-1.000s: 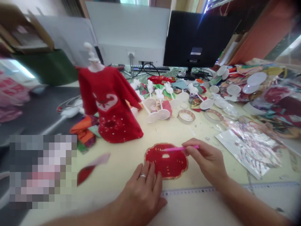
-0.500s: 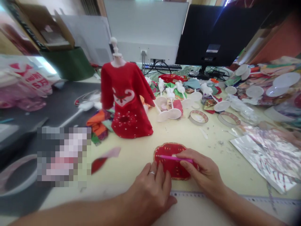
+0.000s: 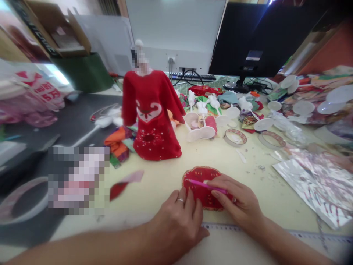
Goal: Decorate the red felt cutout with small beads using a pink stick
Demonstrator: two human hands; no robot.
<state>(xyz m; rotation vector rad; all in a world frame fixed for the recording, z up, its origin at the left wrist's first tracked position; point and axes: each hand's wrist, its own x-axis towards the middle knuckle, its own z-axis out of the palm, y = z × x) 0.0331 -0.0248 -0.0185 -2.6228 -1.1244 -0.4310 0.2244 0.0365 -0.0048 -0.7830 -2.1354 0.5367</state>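
Observation:
In my right hand (image 3: 239,200) is a slim pink pen (image 3: 200,183), pinched between thumb and fingers and pointing left. Its tip is over the upper left of a red patch (image 3: 212,200) with a scalloped gold trim and small gold marks. My left hand (image 3: 179,217), with a ring on one finger, rests bent fingers on the lower left edge of this patch; its thumb lies apart, by the ruler (image 3: 220,227). A small white spot on the patch shows beside my right fingertips. Behind stands a small red dress (image 3: 154,114) on a white mannequin stand.
Tape rolls (image 3: 235,137) and small white mannequin stands (image 3: 206,131) lie behind the patch. A silvery sheet (image 3: 309,191) is at the right, and a red and pink scrap (image 3: 125,184) at the left. Monitors (image 3: 253,40) stand at the back.
The whole view has shifted slightly to the right. The pink pen tilts a little more, its tip slightly higher on the patch. Both hands keep nearly the same pose.

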